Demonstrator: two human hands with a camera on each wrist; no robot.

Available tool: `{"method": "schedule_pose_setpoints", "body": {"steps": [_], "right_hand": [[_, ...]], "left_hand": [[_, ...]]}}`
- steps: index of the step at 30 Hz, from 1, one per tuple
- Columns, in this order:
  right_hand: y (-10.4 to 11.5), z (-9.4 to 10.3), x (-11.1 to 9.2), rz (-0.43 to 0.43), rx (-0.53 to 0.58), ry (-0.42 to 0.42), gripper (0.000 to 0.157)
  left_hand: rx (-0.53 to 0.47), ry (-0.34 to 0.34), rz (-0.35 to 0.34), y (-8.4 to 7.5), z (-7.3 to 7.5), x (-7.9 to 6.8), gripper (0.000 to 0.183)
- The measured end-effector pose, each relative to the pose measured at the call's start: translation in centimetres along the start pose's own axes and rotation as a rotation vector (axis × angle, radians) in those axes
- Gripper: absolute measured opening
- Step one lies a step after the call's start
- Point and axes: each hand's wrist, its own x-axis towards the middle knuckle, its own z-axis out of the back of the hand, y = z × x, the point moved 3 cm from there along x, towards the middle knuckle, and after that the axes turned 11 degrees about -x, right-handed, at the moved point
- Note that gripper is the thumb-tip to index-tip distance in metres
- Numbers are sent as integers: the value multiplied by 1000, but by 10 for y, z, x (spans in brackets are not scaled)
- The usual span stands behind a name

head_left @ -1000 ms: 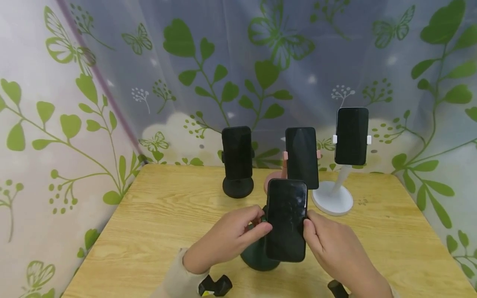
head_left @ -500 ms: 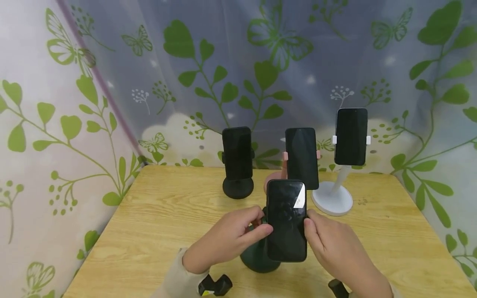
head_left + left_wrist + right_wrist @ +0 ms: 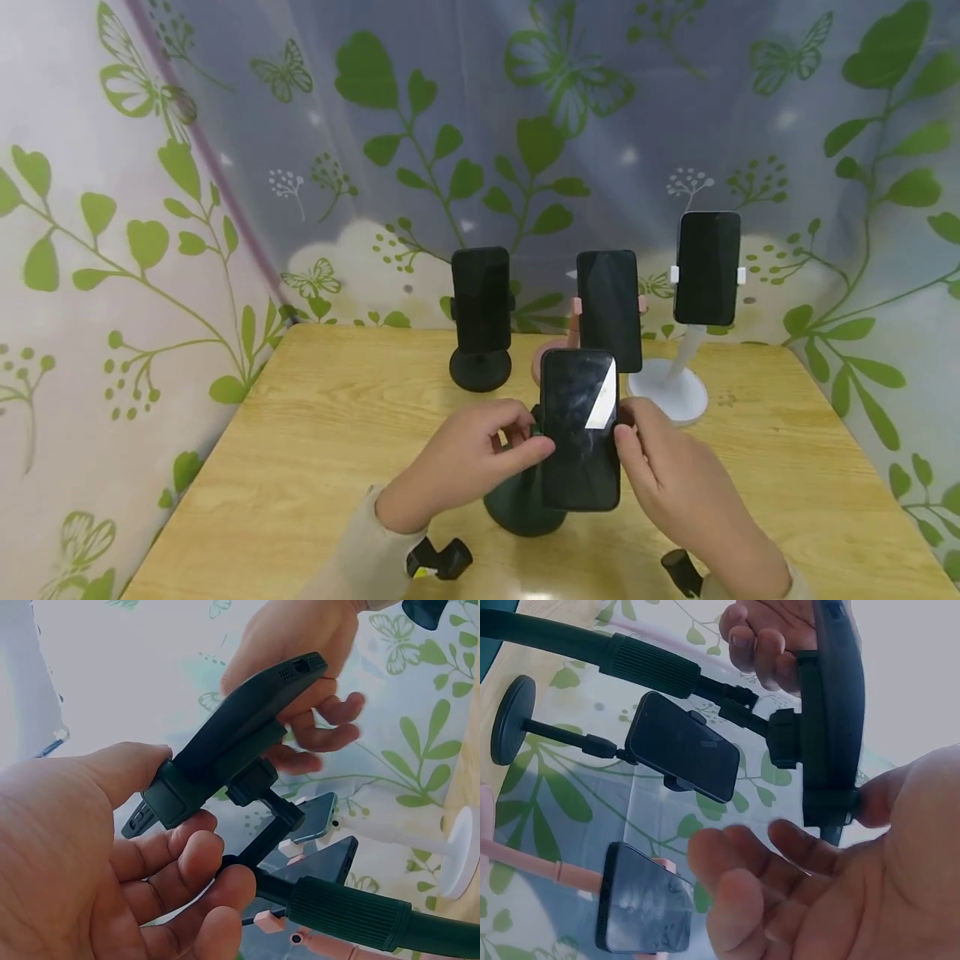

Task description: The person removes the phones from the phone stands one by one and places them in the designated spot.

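Note:
A black phone [image 3: 581, 429] sits upright in the clamp of a dark green phone stand [image 3: 525, 505] in front of me. My left hand [image 3: 476, 454] pinches the clamp's left end between thumb and forefinger; the left wrist view shows the clamp [image 3: 169, 796] there, other fingers loosely curled below. On the other side my right hand [image 3: 675, 475] has its thumb on the clamp end [image 3: 831, 808] beside the phone's edge, its forefinger curled close behind. The stand's ribbed stem [image 3: 651, 666] and jointed arm show in the right wrist view.
Behind stand a black stand [image 3: 480, 372], a pink stand [image 3: 550, 354] and a white stand [image 3: 669, 392], each holding a dark phone. They rest on a wooden table [image 3: 360, 383] before a leaf-patterned curtain [image 3: 420, 200]. Black wrist devices [image 3: 453, 560] show near the sleeves.
The head view has tilted slightly, so the scene sits a little higher. A bright reflection has appeared on the near phone's screen. Both hands keep about the same place at the clamp.

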Motion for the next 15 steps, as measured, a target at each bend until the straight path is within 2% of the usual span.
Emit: {"method": "schedule_pose_setpoints", "body": {"steps": [10,15], "right_hand": [[11,43,4,105,-76,-233,61],[26,57,11,191,-179,-268,72]], "left_hand": [[-39,10,4,2,-2,4,19],[-44,33,-21,4,-6,5,19]]}}
